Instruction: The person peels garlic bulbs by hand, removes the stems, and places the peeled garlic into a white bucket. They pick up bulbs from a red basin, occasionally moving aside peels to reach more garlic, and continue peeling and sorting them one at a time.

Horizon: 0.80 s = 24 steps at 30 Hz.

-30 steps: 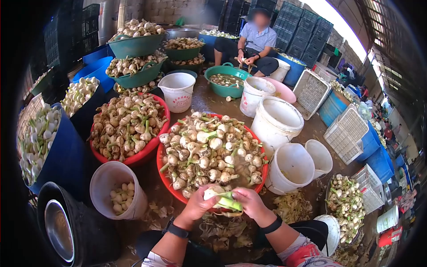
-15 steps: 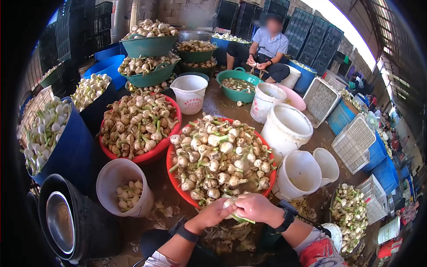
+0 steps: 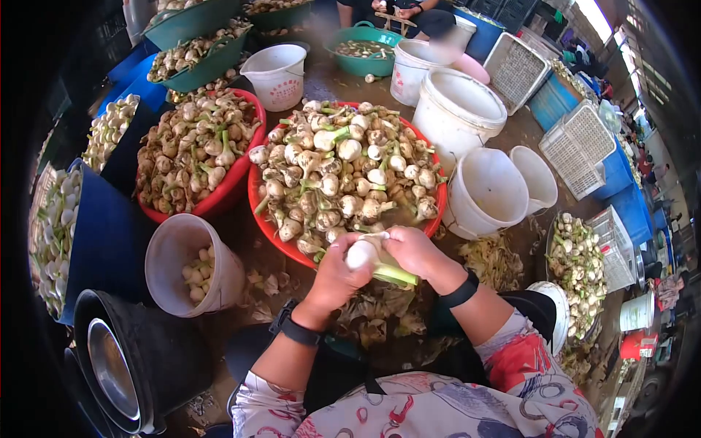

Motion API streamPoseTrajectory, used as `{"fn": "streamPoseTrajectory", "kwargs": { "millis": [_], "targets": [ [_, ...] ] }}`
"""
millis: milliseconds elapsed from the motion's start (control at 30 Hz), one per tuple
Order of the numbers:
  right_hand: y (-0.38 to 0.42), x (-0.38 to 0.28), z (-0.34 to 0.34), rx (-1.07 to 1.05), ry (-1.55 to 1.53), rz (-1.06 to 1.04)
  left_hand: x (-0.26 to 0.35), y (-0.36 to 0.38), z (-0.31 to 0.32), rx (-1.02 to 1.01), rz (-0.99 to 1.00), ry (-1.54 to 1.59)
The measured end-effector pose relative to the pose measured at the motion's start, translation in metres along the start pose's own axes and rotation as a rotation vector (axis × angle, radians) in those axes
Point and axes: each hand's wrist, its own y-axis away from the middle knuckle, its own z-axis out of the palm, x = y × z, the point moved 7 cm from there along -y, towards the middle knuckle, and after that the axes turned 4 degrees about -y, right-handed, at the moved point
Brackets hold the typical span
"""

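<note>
My left hand (image 3: pixel 337 274) is wrapped round a white garlic bulb (image 3: pixel 361 255), whose green stem points to the lower right. On the bulb's other side, the fingers of my right hand (image 3: pixel 415 252) pinch a pale strip of its skin or leaf. Both hands are just over the front rim of a red basin (image 3: pixel 266 230), heaped with unpeeled garlic (image 3: pixel 328 182). Below them lie loose brown peelings (image 3: pixel 380 314).
A white bucket with peeled bulbs (image 3: pixel 157 270) and a black bucket (image 3: pixel 171 365) stand at left. Another red basin (image 3: pixel 252 146) is behind. White buckets (image 3: pixel 485 193) stand at right, a garlic pile (image 3: pixel 573 274) farther right. Another person's hands (image 3: pixel 398 10) show at the top.
The view has tilted down, so the basins sit higher and more of my patterned shirt shows. The bulb is more exposed, and my right hand has drawn slightly away from my left.
</note>
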Motion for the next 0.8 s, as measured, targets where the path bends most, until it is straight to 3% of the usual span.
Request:
{"fn": "streamPoseTrajectory", "kwargs": {
  "millis": [67,133,200,233,267,300,333,400,467,500,533,600,633,667,700,733,767,800],
  "targets": [
    [0.003,0.029,0.022,0.021,-1.132,0.438,-0.010,-0.003,0.002,0.009,0.054,0.113],
    [0.004,0.030,0.027,0.044,-1.358,0.427,-0.024,-0.006,0.010,0.111,-0.116,0.824],
    [-0.001,0.018,0.034,0.102,-1.493,0.276,-0.033,-0.010,0.009,0.124,-0.155,0.891],
    [0.000,0.020,0.040,0.181,-1.405,0.254,-0.036,-0.010,0.005,0.178,-0.201,0.969],
    [0.001,0.019,0.034,0.198,-0.765,0.091,-0.041,-0.009,0.000,0.231,-0.252,1.046],
    [0.009,-0.011,0.024,0.231,-0.492,-0.133,-0.052,-0.009,-0.010,0.341,-0.330,1.064],
    [0.024,-0.042,0.017,0.255,-0.213,-0.349,-0.053,-0.011,-0.012,0.239,-0.323,1.064],
    [0.032,-0.055,0.016,0.188,-0.288,-0.343,-0.058,-0.007,-0.025,0.390,-0.296,1.042],
    [0.046,-0.060,0.043,-0.250,-0.037,-0.351,-0.048,-0.005,-0.041,0.576,-0.296,1.007],
    [0.051,-0.053,0.061,-0.537,0.142,-0.181,-0.052,-0.011,-0.050,0.545,-0.248,1.080],
    [0.050,-0.037,0.066,-0.538,0.142,-0.177,-0.050,-0.012,-0.056,0.574,-0.206,1.091],
    [0.033,0.020,0.057,-0.357,0.317,0.089,-0.048,-0.014,-0.047,0.508,-0.230,1.007],
    [0.019,0.016,0.039,-0.080,-0.019,-0.020,-0.048,-0.013,-0.038,0.488,-0.262,0.915],
    [0.012,-0.004,0.014,0.155,-0.171,-0.035,-0.050,-0.012,-0.028,0.423,-0.248,0.782],
    [0.008,-0.025,0.001,0.295,-0.314,-0.204,-0.064,-0.009,-0.009,0.288,-0.261,0.797],
    [-0.003,-0.009,0.020,0.165,-0.559,-0.107,-0.070,-0.012,0.005,0.153,-0.252,0.803],
    [-0.017,0.025,0.031,0.181,-0.602,0.075,-0.057,-0.009,0.021,0.095,-0.398,0.794],
    [-0.030,0.058,0.040,0.192,-0.646,0.255,-0.063,-0.008,0.026,0.099,-0.421,0.819]
  ]
}}
